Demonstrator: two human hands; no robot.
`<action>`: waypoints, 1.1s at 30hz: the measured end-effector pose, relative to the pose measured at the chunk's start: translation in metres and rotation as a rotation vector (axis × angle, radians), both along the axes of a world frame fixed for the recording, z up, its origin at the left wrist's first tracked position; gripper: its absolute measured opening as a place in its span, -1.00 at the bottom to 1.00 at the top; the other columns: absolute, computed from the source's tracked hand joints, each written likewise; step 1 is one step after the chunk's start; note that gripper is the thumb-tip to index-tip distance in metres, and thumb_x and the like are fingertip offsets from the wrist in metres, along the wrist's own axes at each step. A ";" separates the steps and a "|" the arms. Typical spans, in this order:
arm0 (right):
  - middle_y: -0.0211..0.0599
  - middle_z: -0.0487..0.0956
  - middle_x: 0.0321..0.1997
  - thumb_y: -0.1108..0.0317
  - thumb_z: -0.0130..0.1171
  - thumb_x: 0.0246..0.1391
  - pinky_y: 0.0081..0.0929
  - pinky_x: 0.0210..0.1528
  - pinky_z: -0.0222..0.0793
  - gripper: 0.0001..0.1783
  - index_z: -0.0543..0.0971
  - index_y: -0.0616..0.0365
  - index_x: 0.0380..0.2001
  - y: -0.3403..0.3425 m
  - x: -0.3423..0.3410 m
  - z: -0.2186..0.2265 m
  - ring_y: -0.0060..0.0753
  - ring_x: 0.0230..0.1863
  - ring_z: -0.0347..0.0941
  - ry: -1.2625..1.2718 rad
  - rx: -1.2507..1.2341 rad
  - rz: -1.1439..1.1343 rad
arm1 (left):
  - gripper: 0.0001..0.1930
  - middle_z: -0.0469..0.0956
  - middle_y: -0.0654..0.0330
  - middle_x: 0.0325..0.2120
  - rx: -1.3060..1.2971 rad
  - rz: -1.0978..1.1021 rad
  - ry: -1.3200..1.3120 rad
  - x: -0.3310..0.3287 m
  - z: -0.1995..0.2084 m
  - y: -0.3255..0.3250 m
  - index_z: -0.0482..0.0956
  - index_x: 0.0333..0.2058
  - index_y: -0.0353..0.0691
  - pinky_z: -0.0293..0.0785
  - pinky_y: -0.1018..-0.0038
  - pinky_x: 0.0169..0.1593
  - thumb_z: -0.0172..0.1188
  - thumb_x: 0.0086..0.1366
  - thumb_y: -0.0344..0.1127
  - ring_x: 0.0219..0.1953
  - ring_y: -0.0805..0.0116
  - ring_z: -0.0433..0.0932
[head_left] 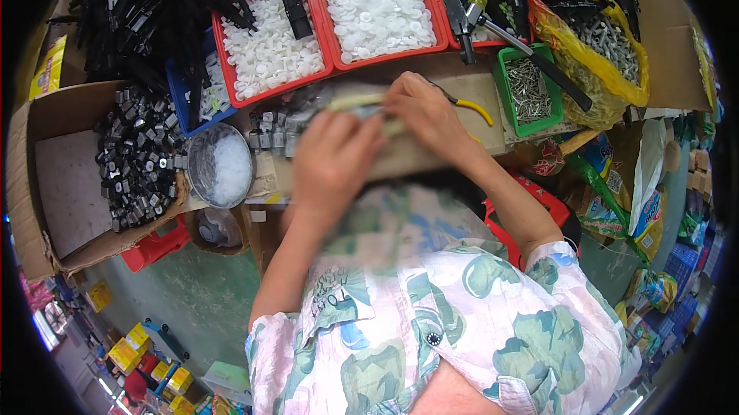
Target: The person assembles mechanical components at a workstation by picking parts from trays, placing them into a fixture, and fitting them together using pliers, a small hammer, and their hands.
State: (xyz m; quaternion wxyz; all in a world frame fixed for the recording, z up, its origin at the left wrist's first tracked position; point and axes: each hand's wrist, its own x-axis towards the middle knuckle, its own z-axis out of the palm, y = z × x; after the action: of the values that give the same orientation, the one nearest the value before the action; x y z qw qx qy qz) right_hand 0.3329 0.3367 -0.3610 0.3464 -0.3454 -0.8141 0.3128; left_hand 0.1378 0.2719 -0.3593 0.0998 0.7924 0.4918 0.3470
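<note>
My left hand (336, 155) is over the work board (308, 181), its fingers smeared by motion. Close beside it, my right hand (429, 116) has its fingers curled together; what they hold, if anything, is hidden. A pale yellowish strip (356, 100), blurred, shows between the two hands; which hand touches it I cannot tell. Yellow-handled pliers (471, 109) lie partly behind my right hand. Several small grey metal blocks (269, 132) sit in a group left of my left hand. A round metal bowl (221, 165) with white grease-like stuff stands farther left.
Red trays hold small white parts (273, 45) and white discs (377, 11). A hammer (531, 53) lies across the far right, above a green tray of screws (530, 92). A yellow bag (593, 68) holds metal pieces. A cardboard box (69, 184) with black-and-grey blocks (135, 157) stands left.
</note>
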 end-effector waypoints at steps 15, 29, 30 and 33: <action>-0.15 0.48 -0.37 0.43 0.04 0.19 -0.39 -0.22 0.40 -0.80 0.37 0.35 -0.21 -0.077 -0.059 0.196 -0.36 -0.26 0.47 0.638 -1.090 0.575 | -0.69 0.52 0.11 -0.34 -0.051 -0.010 -0.005 -0.009 0.026 0.008 0.68 -0.18 -0.26 0.42 0.27 -0.15 0.44 0.04 -0.43 -0.25 0.11 0.47; 0.04 0.60 -0.58 0.50 0.00 0.15 -0.35 -0.50 0.62 -0.81 0.44 0.52 -0.34 -0.035 0.013 0.227 -0.14 -0.51 0.65 0.639 -0.825 0.818 | -0.83 0.57 0.09 -0.34 0.163 -0.003 0.152 0.025 0.050 0.107 0.70 -0.22 -0.21 0.42 0.25 -0.11 0.31 0.18 -0.44 -0.23 0.08 0.48; 0.00 0.53 -0.47 0.45 0.05 0.13 -0.31 -0.34 0.51 -0.83 0.40 0.40 -0.35 -0.039 0.000 0.215 -0.15 -0.37 0.57 0.613 -0.584 0.606 | -0.82 0.57 0.08 -0.33 0.136 0.021 0.166 0.020 0.050 0.109 0.70 -0.21 -0.22 0.42 0.25 -0.10 0.30 0.19 -0.45 -0.22 0.08 0.47; 0.00 0.48 -0.37 0.42 0.13 0.07 -0.15 -0.19 0.42 -0.86 0.46 0.29 -0.41 -0.028 0.033 0.150 0.00 -0.25 0.50 0.450 -0.237 0.352 | -0.80 0.56 0.07 -0.32 0.147 -0.070 0.168 0.045 0.036 0.143 0.68 -0.19 -0.26 0.41 0.25 -0.08 0.29 0.18 -0.47 -0.20 0.06 0.46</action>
State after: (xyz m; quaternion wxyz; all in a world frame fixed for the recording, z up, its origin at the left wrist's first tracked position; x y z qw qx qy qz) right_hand 0.3659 0.3091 -0.2109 0.4156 -0.1591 -0.7223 0.5294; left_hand 0.1831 0.4151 -0.3234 0.0119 0.8404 0.4439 0.3106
